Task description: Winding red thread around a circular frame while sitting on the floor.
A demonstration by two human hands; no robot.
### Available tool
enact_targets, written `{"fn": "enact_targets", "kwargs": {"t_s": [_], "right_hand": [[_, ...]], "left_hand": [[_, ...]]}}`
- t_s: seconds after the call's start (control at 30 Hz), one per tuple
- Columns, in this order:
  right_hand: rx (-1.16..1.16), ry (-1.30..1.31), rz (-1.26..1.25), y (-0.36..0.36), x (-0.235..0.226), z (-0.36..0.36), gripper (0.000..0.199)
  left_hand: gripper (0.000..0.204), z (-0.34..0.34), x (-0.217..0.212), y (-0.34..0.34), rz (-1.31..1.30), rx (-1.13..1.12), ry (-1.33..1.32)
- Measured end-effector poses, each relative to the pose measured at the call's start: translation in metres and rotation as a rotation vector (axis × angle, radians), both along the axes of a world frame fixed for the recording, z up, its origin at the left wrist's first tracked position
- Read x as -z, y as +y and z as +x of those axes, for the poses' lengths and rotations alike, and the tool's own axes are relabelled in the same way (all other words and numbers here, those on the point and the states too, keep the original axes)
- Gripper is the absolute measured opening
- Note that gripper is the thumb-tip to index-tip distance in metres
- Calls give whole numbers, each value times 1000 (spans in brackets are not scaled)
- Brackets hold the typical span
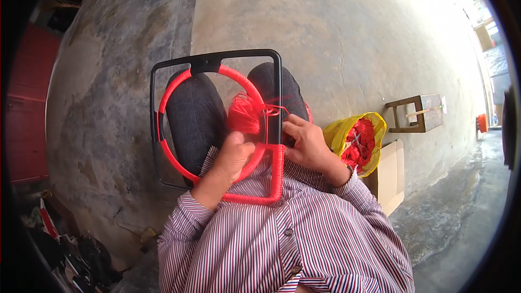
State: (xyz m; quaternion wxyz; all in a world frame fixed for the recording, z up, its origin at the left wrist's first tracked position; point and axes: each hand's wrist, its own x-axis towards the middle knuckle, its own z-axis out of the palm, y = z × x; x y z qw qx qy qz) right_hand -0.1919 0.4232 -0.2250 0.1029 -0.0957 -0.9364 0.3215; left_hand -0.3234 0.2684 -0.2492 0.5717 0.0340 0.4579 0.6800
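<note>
Concrete floor [336,32] below, a black frame [217,57] with a red ring [168,95] rests on the lap.
Left hand [236,152] is closed on a red cord bundle [243,115]; right hand [306,141] pinches cord at the frame's side bar; slack there could loosen the wrapping or tangle the bundle.

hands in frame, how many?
2. The left hand grips the red ring beside a red cord bundle; the right hand pinches cord at the black frame. No other hands visible.
</note>
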Motion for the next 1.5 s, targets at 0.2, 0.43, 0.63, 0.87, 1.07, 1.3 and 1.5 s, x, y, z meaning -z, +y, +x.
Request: {"fn": "enact_targets", "kwargs": {"t_s": [0.2, 0.43, 0.63, 0.87, 1.07, 1.3, 1.5], "right_hand": [[332, 230, -1027, 34, 11, 34, 28], [-343, 793, -1610, 74, 6, 95, 32], [262, 812, -1592, 68, -26, 92, 19], [215, 112, -1127, -1, -1, 26, 19], [329, 140, -1315, 10, -24, 35, 18], [528, 241, -1153, 61, -35, 70, 17], [518, 835, -1185, 211, -1, 260, 24]], "left_hand": [[25, -3, -14, -3, -14, -35, -133], [23, -2, -7, -2, 24, -52, -79], [24, 0, -16, -6, 107, -35, -5], [14, 2, -14, -11, 57, 91, 223], [11, 1, -19, -12, -70, 99, 162], [30, 1, -11, -12, 14, 29, 69], [34, -4, -4, -12, 99, 36, -137]]}}
